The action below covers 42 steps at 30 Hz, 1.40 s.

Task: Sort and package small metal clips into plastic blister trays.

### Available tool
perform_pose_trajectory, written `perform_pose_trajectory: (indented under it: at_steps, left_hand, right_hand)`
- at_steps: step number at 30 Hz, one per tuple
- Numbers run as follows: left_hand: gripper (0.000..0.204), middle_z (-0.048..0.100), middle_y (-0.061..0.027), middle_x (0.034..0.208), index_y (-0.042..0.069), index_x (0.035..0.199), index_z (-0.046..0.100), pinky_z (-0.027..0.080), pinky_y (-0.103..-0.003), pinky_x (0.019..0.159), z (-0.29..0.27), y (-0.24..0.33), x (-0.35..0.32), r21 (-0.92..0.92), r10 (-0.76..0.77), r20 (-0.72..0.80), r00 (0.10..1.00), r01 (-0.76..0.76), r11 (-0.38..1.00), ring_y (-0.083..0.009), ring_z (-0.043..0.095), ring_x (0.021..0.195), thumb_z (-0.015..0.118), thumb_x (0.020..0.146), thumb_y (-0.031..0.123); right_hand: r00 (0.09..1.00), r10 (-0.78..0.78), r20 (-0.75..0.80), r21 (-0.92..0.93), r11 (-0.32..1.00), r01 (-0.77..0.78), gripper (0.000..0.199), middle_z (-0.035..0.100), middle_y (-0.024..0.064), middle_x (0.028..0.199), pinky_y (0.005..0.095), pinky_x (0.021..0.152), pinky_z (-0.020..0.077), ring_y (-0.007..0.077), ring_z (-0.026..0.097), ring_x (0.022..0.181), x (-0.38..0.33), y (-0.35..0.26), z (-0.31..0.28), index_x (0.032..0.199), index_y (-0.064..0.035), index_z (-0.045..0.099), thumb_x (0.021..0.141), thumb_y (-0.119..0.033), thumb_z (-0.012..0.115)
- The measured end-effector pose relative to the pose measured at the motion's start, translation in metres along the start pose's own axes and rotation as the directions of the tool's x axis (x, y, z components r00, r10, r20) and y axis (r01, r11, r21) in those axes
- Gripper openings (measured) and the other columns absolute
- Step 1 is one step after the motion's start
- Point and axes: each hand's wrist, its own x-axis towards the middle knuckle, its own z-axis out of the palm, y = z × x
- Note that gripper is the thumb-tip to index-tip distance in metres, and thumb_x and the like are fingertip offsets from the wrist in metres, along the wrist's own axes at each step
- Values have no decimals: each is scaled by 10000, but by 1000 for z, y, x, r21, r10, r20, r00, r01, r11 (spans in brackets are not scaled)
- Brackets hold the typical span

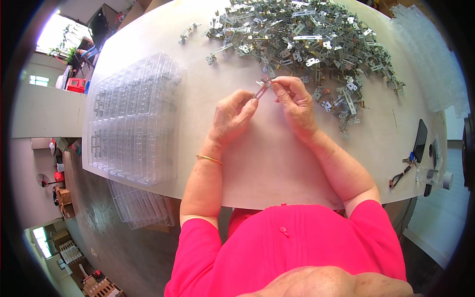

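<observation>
Metal bracket (262, 88): pinched between left hand (231, 115) and right hand (297, 104) fingertips.
Care: keep it level, clear of pile (307, 44) beyond.

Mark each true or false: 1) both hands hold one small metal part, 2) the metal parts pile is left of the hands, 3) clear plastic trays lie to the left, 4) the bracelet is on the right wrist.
1) True: left hand and right hand pinch a small metal part.
2) False: the pile of metal parts lies beyond the hands, toward the right.
3) True: the clear plastic trays lie left.
4) False: the gold bracelet is on the left wrist.
</observation>
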Motion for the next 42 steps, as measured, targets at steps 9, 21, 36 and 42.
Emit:
perform_pose_trajectory:
  at_steps: [9,21,36,42]
  left_hand:
    - [159,646,-13,776,2,1011,647,495,-228,624,10,4,3,163,163,-228,960,-128,978,-60,577,683,706,906,106]
    - [164,673,-60,806,0,1019,627,528,-268,599,10,-3,4,418,351,-135,927,-268,868,-105,634,675,710,893,66]
    - [160,576,-50,831,-26,976,672,432,-259,666,-4,1,2,37,136,50,989,-138,990,-104,517,744,606,939,115]
    - [188,578,-36,760,20,980,678,442,-269,596,3,8,0,32,90,-23,996,-90,995,-90,524,671,694,887,183]
  right_hand:
    - [995,35,92,-250,968,-11,88,643,10,762,247,580,453,60,530,641,-9,-14,7,1022,-45,672,937,-60,657]
    - [986,62,158,-328,945,-7,67,626,63,692,276,561,462,106,559,593,-8,-18,3,994,-40,658,939,-74,644]
    - [983,128,134,172,974,-150,127,673,59,990,264,736,548,123,662,852,2,-7,1,1111,-51,628,1003,-85,570]
    - [981,170,90,171,968,-183,142,675,63,1028,297,828,579,140,664,891,0,-8,-4,1119,-30,622,1017,-80,537]
